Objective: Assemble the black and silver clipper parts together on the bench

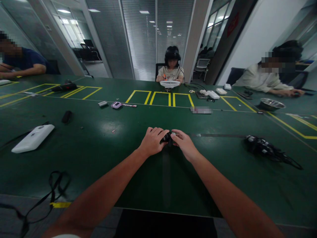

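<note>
Both arms reach straight out, wrists angled inward. Left hand (pixel 155 140) is palm-down, gripping a small black object (pixel 169 142) over the smooth dark green table (pixel 138 185). Right hand (pixel 182 142) has bent fingers at its other side, can't tell if they're pinching. Glossy white rounded slab (pixel 33 138) sits off left, tangled black cable bundle (pixel 266 148) right.

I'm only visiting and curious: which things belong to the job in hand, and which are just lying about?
In use:
small black item, held between left hand and right hand

Seemingly lying about:
white object
black cable bundle
metal bowl
purple object
</note>
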`<state>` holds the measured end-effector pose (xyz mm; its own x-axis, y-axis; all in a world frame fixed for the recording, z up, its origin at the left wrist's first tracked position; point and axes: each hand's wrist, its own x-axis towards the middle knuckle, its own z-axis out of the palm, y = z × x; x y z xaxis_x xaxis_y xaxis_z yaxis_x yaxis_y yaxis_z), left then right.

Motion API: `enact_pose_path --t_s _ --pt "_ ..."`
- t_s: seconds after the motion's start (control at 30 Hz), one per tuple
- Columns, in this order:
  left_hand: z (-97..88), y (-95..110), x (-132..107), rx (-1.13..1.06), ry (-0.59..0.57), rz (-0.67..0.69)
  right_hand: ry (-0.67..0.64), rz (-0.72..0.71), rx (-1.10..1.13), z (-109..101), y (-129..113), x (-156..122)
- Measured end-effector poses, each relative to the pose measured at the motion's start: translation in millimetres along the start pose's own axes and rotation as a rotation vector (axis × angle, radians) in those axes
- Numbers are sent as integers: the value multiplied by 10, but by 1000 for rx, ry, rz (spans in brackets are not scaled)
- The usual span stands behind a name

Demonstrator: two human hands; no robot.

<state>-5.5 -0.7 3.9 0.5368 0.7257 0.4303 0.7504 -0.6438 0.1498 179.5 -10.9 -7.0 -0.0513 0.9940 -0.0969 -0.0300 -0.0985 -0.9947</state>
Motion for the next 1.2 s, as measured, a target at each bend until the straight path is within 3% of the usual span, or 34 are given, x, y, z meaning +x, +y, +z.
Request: enact_pose_path --t_s 0.1,0.2,0.53,0.73,0.97,1.2 --pt "-2 -1 -2 -2 6 0 -92 68 4 -37 -24 -8" --pt "10 -5 -2 -5 -14 9 -140 43 -3 -72 -15 6" --pt "16 -44 16 -96 -58 -53 -165 -489 -439 -57 -85 -53" --pt "24 -78 -21 -239 -82 37 -210 -739 -735 -81 -93 -100" --pt "42 -114 2 -236 -97 7 -207 -802 -952 -104 2 -35" --pt "101 9 31 -102 -83 -66 -14 -630 -1143 -164 105 85"
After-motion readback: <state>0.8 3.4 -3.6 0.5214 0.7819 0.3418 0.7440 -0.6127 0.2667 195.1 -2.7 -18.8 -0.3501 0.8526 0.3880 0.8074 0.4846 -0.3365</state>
